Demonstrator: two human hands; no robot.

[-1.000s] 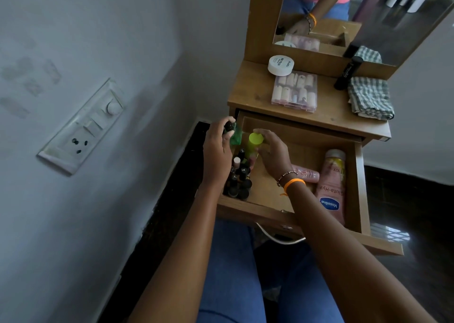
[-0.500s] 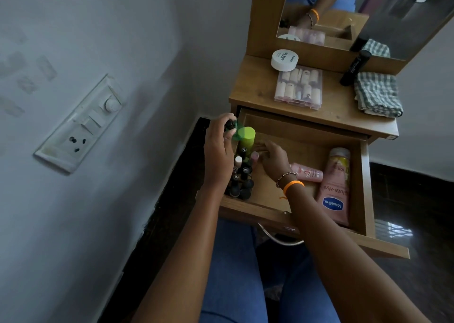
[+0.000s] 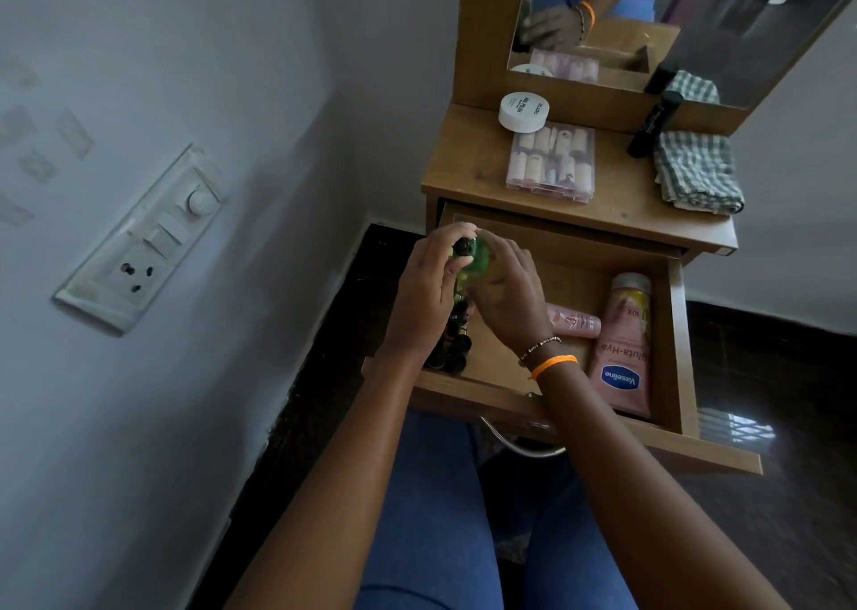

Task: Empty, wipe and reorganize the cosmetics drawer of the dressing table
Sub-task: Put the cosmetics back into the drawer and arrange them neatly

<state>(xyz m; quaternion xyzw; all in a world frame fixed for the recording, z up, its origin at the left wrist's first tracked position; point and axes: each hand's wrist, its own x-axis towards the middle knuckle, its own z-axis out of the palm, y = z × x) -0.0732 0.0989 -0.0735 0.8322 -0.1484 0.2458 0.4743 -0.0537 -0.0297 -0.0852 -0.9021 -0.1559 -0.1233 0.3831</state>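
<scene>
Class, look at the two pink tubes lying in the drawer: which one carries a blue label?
The large Vaseline tube along the drawer's right side; the small pink tube beside it has none.

Pale wall (image 3: 185, 76) — dark floor (image 3: 788, 493)

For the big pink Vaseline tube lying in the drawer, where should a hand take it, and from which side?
Grip the large pink Vaseline lotion tube across its wide middle, coming from above. It lies flat along the wooden drawer's right wall, cap toward the back, so its top face is the open one.
</scene>
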